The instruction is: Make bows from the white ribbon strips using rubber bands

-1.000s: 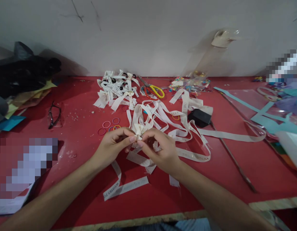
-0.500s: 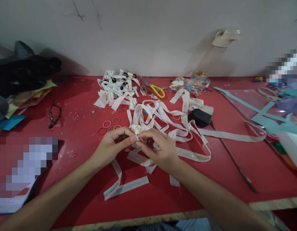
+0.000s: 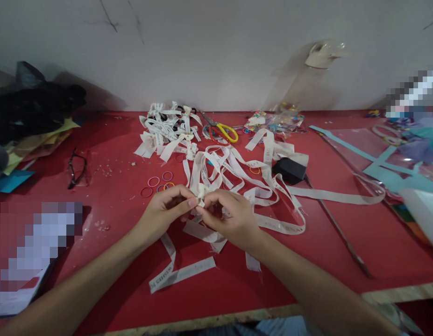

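A small gathered bow of cream ribbon [image 3: 201, 192] is pinched between my two hands above the table's middle. My left hand [image 3: 170, 205] is closed, thumb and forefinger on the bow's left side. Closed too, my right hand [image 3: 233, 214] has its fingertips at the bow's lower right. Part of the bow is hidden by the fingers. Loose printed ribbon [image 3: 233, 163] lies in loops behind and beside my hands. A cut strip with lettering [image 3: 183, 275] rests in front of them. Several coloured elastic bands [image 3: 153, 182] lie just beyond my left hand.
Behind are a pile of ribbon bows [image 3: 167, 128] and scissors with yellow and red handles [image 3: 226, 133]. To the right sit a black block [image 3: 289, 169] and a long thin rod [image 3: 338, 228]. Eyeglasses [image 3: 77, 168] and a black bag [image 3: 30, 102] are at left.
The fingers have shifted slightly around the bow, and more of it shows between them. The whole view has moved a little; the things on the table lie as before.
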### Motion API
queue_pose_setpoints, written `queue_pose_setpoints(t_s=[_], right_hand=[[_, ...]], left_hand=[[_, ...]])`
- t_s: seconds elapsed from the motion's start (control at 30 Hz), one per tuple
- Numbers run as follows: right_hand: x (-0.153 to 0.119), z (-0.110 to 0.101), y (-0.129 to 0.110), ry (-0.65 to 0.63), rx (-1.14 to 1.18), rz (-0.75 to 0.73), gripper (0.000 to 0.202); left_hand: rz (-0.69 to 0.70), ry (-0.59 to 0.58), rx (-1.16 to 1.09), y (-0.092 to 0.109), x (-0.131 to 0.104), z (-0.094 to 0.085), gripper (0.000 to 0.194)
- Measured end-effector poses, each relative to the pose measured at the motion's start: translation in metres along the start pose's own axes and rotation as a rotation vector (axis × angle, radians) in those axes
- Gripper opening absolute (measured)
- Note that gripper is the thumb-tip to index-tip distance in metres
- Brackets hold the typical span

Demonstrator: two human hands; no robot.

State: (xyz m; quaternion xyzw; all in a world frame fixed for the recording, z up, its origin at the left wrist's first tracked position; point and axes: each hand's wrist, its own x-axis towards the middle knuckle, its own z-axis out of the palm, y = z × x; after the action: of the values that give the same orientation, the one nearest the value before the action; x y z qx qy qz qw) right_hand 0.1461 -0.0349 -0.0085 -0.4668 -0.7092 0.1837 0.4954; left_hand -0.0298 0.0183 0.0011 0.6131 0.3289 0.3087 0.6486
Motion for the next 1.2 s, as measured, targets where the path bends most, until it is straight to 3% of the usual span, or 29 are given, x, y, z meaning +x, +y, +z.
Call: queue_pose_setpoints(t_s=[0.4,0.7,1.2], right_hand=[[-0.0001,-0.0013,-0.0009,0.012,-0.022,0.036,0.003],[-0.0013,0.0014,0.0018,-0.057,0.04,0.089,0.008],[-0.0016,-0.0002,0.0015,-0.056,0.042,0.115,0.003]], left_hand=[[-0.018,0.016,-0.055,-0.0013,0.0039,0.0,0.018],[-0.06,0.005,-0.042,0.0011,0.0014,0.0015,0.018],[-0.058,-0.013,-0.026,0.0,0.0041,-0.0004,0.019]])
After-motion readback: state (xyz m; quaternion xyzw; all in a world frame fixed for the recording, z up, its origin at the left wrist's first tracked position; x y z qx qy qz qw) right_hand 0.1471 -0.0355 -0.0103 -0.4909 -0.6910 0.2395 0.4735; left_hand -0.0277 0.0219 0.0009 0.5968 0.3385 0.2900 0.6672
